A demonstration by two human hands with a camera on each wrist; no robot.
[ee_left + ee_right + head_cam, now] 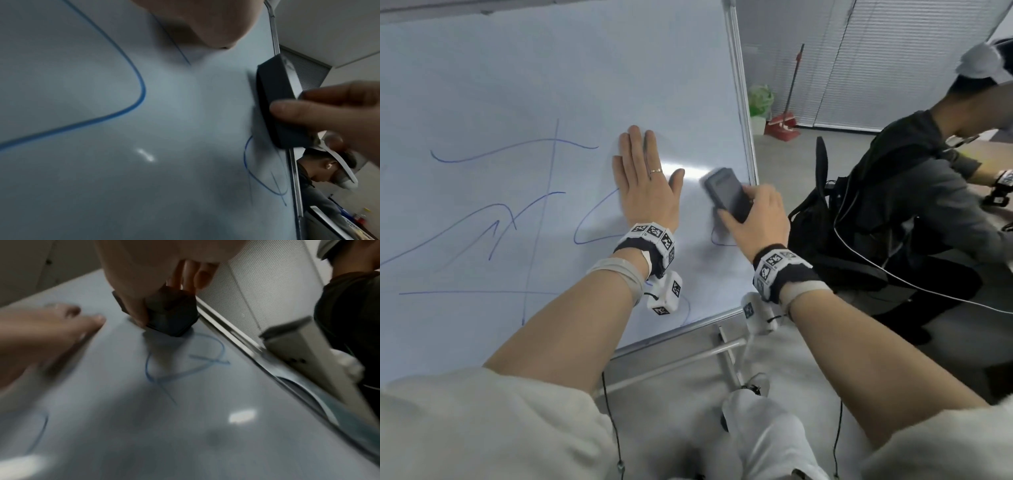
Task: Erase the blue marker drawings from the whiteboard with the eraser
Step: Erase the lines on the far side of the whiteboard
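A: Going left to right, what was on the whiteboard (482,85)?

B: Thin blue marker lines (493,226) covered its left and middle, long curves crossed by a near-vertical stroke. The surface was smooth and glossy, with a bright glare patch and a metal frame along the right edge.

A: And the hands?

B: The left hand (645,186) lay flat on the board near its middle, fingers straight and close together, partly covering a rounded blue curve. It held nothing. To its right, the right hand (758,219) gripped the eraser (727,195), a dark, rounded oblong block, thumb on one long side and fingers curled over the other. The eraser was against the board close to the right frame, just above a small blue loop (185,363).

A: How should that stroke have gone?

B: I'd judge it best to keep the eraser's face flat and pressed evenly, sweep down over the loop, then overlap passes leftward. The bracing hand steadied the board, but it would have to lift off the curve beneath it.

A: Anything further right?

B: A seated person (914,192) in dark clothes, well clear of the board.
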